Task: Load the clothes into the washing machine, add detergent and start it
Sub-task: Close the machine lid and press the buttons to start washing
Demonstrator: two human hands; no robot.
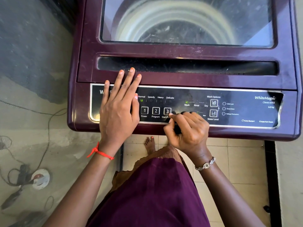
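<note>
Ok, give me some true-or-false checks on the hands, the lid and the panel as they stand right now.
1. The glass lid is closed. True.
2. The right hand touches button 1, Power. False: its forefinger tip is at button 3, Start/Pause.
3. The left hand lies flat, fingers straight, across the left end of the control panel and onto the lid's front edge. True.
4. The lit program light sits under Delicate. False: the green light is under Normal.
5. The left hand holds a detergent bottle. False: it holds nothing.
</note>
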